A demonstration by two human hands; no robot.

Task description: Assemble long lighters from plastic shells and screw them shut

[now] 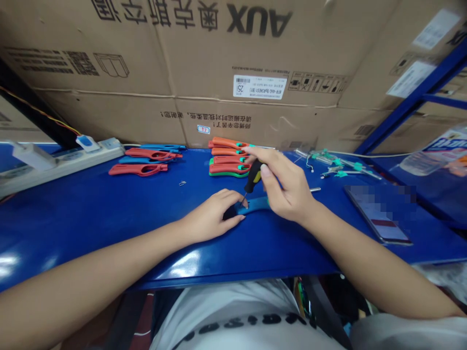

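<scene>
Lighting: bright, even, from overhead. Glare: white patches on the glossy blue tabletop, at its near edge and left end. Shadow: soft, small, under the left hand. Focus: sharp mid-tabletop. Distortion: tabletop edge bows; pixelated patch toward its right end.

A large brown cardboard box stands behind the worktop's far edge, and all its print is upside down. Bold dark letters near its top read "AUX", with big Chinese characters to their left. A white barcode label shows "25" and a model code beginning "KFR-46G"; the rest is too small. Beside it sits a row of handling symbols. Lower down runs a line of small Chinese print. Dark lettering on the white shirt below the worktop's near edge cannot be read.
</scene>
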